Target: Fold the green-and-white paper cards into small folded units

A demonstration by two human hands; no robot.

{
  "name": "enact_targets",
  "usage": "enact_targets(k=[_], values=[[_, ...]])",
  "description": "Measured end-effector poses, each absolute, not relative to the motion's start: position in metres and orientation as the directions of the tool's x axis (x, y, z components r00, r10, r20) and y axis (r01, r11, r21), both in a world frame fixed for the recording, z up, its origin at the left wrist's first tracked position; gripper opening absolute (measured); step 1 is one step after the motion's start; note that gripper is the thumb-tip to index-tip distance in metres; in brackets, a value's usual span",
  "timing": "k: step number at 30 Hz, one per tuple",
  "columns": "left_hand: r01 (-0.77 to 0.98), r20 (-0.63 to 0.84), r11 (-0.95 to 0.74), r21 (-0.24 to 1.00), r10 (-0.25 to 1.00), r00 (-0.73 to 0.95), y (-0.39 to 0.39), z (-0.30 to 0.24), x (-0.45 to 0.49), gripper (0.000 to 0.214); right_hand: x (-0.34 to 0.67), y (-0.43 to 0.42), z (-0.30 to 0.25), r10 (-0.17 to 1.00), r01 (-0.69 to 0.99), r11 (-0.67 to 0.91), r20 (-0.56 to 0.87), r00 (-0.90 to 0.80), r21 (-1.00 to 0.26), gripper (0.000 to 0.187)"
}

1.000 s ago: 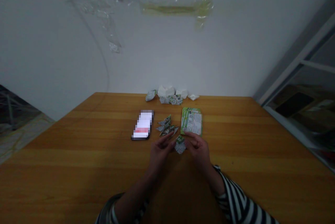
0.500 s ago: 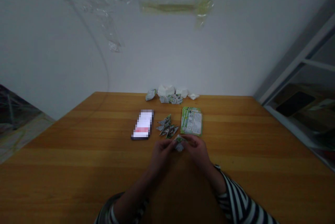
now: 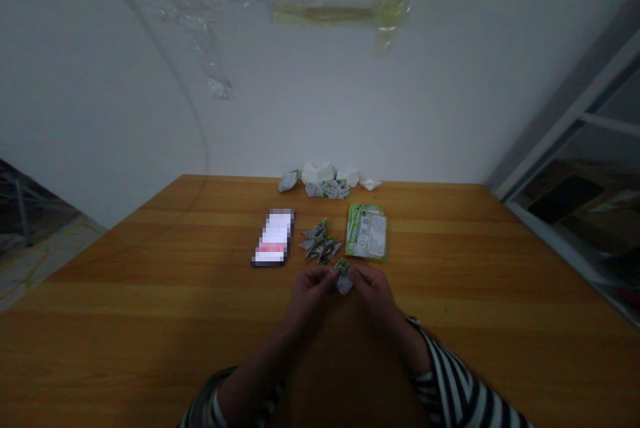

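Note:
A small folded piece of printed green and white paper is held between my two hands, over the wooden table. My left hand pinches its left side between thumb and fingers. On the opposite side, my right hand grips the right edge in the same way. Just beyond my fingertips lies a small pile of folded, pointed paper pieces with similar print. A stack of flat green and white printed sheets rests to the right of that pile.
A phone with a lit, blurred screen lies left of the pile. Crumpled white and printed papers line the back edge of the wooden table, against the wall. A shelf stands at the right.
My right hand's fingers have drawn in and curled closer around the folded paper's right edge. The paper has shifted slightly toward me. The pile, sheets and phone stay put.

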State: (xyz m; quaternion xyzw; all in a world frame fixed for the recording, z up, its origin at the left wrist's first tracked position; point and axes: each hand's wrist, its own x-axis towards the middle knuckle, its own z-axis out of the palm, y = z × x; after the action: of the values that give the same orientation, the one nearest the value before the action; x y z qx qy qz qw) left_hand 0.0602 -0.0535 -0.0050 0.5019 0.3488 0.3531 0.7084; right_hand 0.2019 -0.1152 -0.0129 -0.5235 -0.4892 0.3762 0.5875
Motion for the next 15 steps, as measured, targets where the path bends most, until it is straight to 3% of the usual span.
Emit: enact_targets(k=[4, 7, 12, 15], values=[[-0.028, -0.148, 0.188, 0.982, 0.849, 0.506, -0.049, -0.001, 0.058, 0.029, 0.203, -0.116, -0.014, 0.961, 0.201, 0.196, 0.228, 0.153, -0.960, 0.030], [-0.030, -0.101, 0.130, 0.991, 0.876, 0.472, -0.047, 0.003, 0.057, 0.029, 0.199, -0.117, -0.010, 0.962, 0.226, 0.202, 0.237, 0.138, -0.953, 0.029], [-0.074, -0.039, 0.080, 0.994, 0.896, 0.442, -0.049, 0.004, 0.060, 0.029, 0.188, -0.121, -0.007, 0.921, 0.142, 0.127, 0.170, 0.352, -0.982, 0.024], [-0.136, -0.029, 0.100, 0.986, 0.895, 0.445, -0.053, 0.000, 0.065, 0.033, 0.191, -0.123, -0.012, 0.804, 0.314, 0.192, 0.333, 0.493, -0.930, 0.022]])
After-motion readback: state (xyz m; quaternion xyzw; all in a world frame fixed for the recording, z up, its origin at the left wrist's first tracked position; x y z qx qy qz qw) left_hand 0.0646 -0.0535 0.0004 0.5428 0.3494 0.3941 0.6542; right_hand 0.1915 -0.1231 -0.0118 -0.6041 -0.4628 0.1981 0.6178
